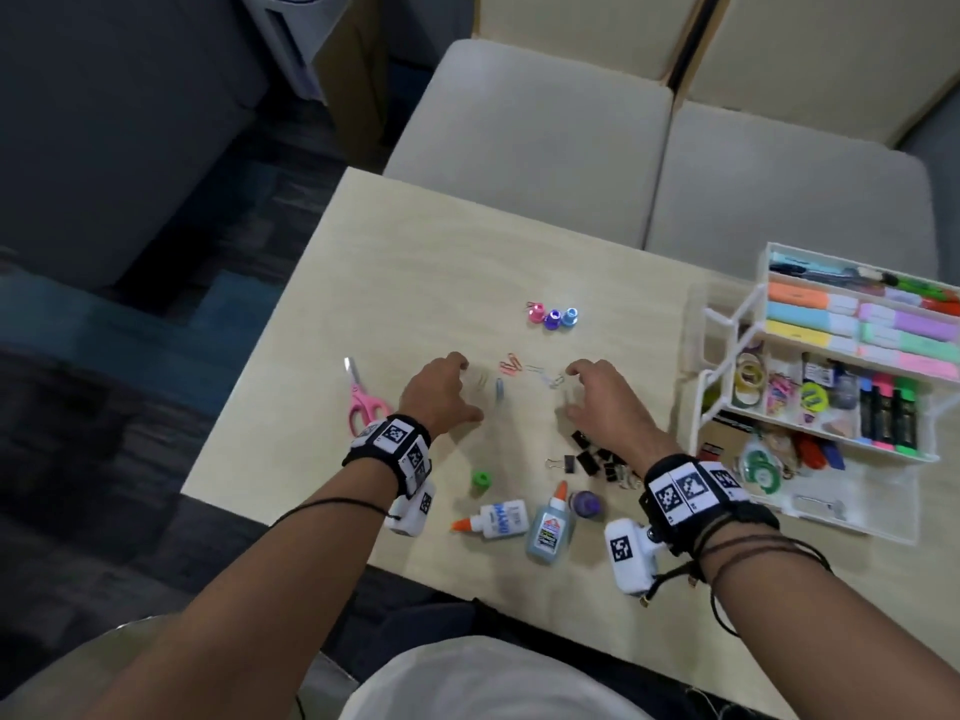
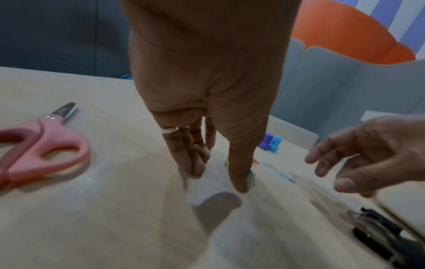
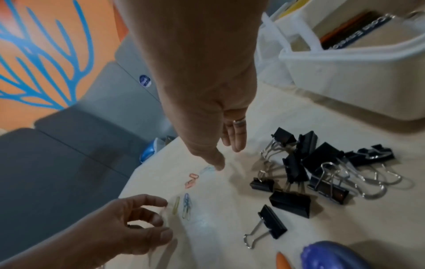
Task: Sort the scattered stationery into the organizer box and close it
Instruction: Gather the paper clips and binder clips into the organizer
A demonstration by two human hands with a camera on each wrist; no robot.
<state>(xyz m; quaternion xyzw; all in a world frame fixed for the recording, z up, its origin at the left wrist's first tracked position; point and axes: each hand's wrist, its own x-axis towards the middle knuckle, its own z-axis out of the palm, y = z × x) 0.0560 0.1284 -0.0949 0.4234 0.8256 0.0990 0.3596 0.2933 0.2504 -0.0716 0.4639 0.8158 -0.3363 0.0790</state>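
Several coloured paper clips (image 1: 511, 365) lie loose mid-table between my hands. My left hand (image 1: 470, 389) hovers at their left side, fingers pointing down at the table (image 1: 415, 262), with its thumb tip down beside a clip and nothing held. The right hand (image 1: 570, 389) hovers on their right with fingers spread and empty. In the right wrist view, blue (image 3: 186, 205), yellow (image 3: 176, 205) and pink clips (image 3: 192, 180) lie between the left hand (image 3: 147, 218) and the right hand (image 3: 226, 156). The white organizer box (image 1: 727, 324) stands open at the right, with markers and tape inside.
A heap of black binder clips (image 1: 597, 459) lies under my right wrist. Pink scissors (image 1: 363, 402) sit left of my left hand. Two glue bottles (image 1: 498, 519), a green piece (image 1: 482, 480) and a purple object (image 1: 587, 504) lie near the front edge. Small coloured caps (image 1: 553, 317) sit farther back.
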